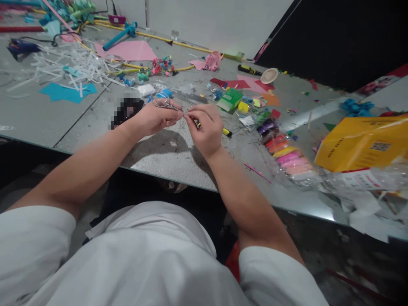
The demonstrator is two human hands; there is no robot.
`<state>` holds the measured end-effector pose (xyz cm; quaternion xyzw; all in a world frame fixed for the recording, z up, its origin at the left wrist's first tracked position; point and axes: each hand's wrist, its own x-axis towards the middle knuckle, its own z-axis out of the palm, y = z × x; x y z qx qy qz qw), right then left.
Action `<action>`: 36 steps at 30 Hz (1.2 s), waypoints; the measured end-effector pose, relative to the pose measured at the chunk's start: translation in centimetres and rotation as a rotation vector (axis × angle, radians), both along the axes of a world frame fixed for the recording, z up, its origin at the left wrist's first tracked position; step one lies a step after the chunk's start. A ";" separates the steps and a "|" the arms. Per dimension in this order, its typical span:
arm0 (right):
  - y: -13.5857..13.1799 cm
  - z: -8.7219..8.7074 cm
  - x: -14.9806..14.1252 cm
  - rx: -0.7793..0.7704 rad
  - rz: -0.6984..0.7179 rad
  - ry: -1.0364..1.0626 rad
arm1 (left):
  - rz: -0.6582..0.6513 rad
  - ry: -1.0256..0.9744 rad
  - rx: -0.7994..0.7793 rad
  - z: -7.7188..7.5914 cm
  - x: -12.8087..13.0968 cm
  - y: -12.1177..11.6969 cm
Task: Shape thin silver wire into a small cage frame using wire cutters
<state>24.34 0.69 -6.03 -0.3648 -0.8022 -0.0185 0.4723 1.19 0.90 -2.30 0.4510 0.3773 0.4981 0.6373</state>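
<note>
Over the table's near side, both hands meet at their fingertips. My left hand point(157, 118) is closed around a thin silver wire point(162, 101), whose bent loops stand out above the fingers. The wire's straight part runs toward the fingertips of my right hand point(206, 127), which pinch at its end; the exact pinch point is small and partly hidden. Beneath the right hand lies a yellow-and-black pen-like tool point(227, 132). Just behind the left wrist is a dark, pixelated object point(126, 111). A white block point(146, 90) and blue clay-like lumps point(165, 92) sit beyond the left hand.
Clay packs in several colours point(290, 157), a green box point(230, 100) and a yellow bag point(363, 144) lie to the right. White paper strips point(79, 63), a glue gun point(22, 47) and pink paper point(130, 51) cover the far left. A round white lid point(269, 75) lies farther back.
</note>
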 end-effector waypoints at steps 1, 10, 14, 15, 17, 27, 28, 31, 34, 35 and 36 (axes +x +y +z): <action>-0.1 0.0 -0.1 0.005 -0.014 0.010 | 0.008 0.006 0.002 0.1 0.0 -0.1; -0.8 0.0 -1.0 -0.027 -0.088 0.021 | 0.037 -0.025 0.026 0.6 0.4 -0.7; -1.0 0.5 -1.0 -0.094 -0.077 0.023 | 0.059 -0.015 0.019 0.6 0.4 -0.8; -1.1 0.7 -1.0 -0.092 -0.068 0.039 | 0.058 -0.015 0.020 0.5 0.4 -0.8; -1.5 0.9 -0.9 -0.076 -0.042 0.083 | 0.046 -0.017 0.034 0.4 0.3 -0.8; -1.3 0.7 -0.5 -0.032 -0.066 0.064 | -0.128 -0.130 -0.003 1.0 0.1 -1.2; -1.1 0.6 -0.3 -0.010 -0.062 0.075 | -0.146 -0.131 -0.037 1.3 0.0 -1.4; 0.0 0.4 0.4 0.002 -0.044 0.126 | -0.138 -0.090 -0.136 2.1 -0.3 -1.6; 1.6 -0.1 1.3 0.005 -0.065 0.167 | -0.075 -0.098 -0.231 2.9 -0.8 -1.4; 2.0 -0.3 1.5 0.023 -0.065 0.180 | -0.052 -0.121 -0.268 3.2 -1.0 -1.2; 2.3 -0.4 1.7 0.041 -0.060 0.192 | -0.031 -0.149 -0.309 3.4 -1.2 -1.0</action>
